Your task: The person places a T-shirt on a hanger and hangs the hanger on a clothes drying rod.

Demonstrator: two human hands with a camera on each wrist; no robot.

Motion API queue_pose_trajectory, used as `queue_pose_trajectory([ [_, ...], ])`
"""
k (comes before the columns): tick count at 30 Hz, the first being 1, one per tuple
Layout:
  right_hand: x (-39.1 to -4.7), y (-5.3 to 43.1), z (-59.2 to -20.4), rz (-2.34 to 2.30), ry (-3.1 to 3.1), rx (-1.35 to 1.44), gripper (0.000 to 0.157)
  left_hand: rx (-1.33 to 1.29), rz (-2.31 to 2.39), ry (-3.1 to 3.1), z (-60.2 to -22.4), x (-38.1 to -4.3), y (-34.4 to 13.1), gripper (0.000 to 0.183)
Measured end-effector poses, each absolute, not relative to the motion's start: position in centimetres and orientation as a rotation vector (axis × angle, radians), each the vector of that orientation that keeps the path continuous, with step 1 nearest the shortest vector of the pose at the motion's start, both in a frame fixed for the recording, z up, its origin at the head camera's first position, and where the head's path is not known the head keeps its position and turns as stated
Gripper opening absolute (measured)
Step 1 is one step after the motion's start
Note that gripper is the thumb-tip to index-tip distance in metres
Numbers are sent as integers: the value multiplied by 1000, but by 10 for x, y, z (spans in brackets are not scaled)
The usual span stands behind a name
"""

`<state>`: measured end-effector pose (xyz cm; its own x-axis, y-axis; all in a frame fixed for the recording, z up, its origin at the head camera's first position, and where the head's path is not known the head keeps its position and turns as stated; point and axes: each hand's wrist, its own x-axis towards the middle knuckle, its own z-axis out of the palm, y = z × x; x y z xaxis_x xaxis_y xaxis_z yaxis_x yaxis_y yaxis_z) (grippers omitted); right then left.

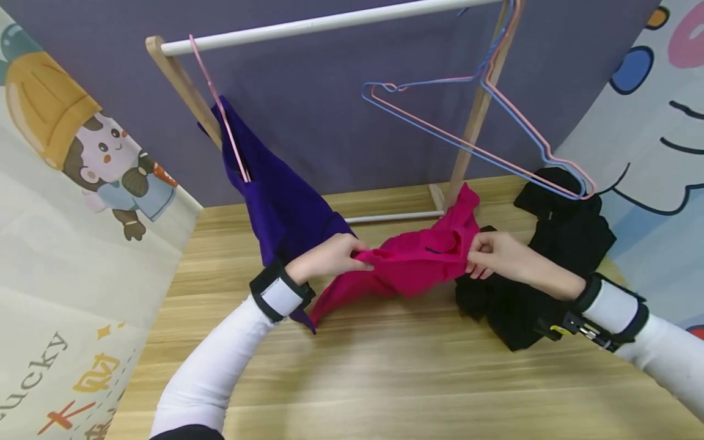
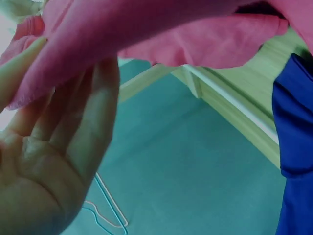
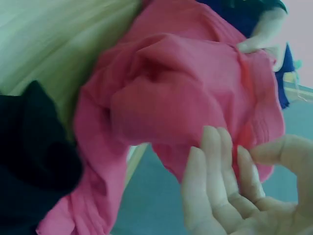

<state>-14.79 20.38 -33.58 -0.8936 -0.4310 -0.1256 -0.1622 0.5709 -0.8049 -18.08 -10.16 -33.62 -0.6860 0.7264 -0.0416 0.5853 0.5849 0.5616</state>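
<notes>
A bright pink garment point(image 1: 409, 269) is stretched between both hands, low over the wooden floor, with a small dark mark near its upper edge. My left hand point(image 1: 333, 256) pinches its left end; in the left wrist view the cloth passes between thumb and fingers point(image 2: 98, 103). At the other end, my right hand point(image 1: 497, 256) pinches the edge between thumb and forefinger, as the right wrist view shows. Loose parts of the pink cloth point(image 3: 161, 98) hang and bunch below the held edge. Beside the left hand hangs a dark blue garment point(image 1: 286, 195) on a pink hanger point(image 1: 228, 131).
A white rail point(image 1: 308, 27) on wooden posts point(image 1: 478, 116) spans the back. Overlapping blue and pink hangers point(image 1: 536, 137) hang at its right. A black garment point(image 1: 577, 238) lies on the floor at the right, partly behind the right arm. Printed panels point(image 1: 66, 201) stand on both sides.
</notes>
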Motion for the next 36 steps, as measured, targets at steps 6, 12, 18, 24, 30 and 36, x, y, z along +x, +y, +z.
queue_pose_trajectory([
  [6, -143, 198, -346, -1053, 2714, -656, 30, 1167, 702, 2517, -338, -176, -107, 9],
  [12, -154, 193, -351, -813, 2784, -995, 78, 1232, 675, 2488, -337, -172, -115, 9],
  [18, -164, 189, -356, -667, 2539, -1080, 51, 1275, 609, 2488, -341, -169, -127, 15],
  [24, -161, 185, -362, -710, 2455, -1114, 14, 1217, 606, 2502, -344, -164, -142, 15],
  [30, -155, 186, -358, -787, 2546, -1082, 19, 1220, 691, 2524, -341, -164, -162, 19],
  [36, -151, 182, -356, -969, 2572, -1036, 17, 1191, 776, 2574, -336, -166, -188, 21],
])
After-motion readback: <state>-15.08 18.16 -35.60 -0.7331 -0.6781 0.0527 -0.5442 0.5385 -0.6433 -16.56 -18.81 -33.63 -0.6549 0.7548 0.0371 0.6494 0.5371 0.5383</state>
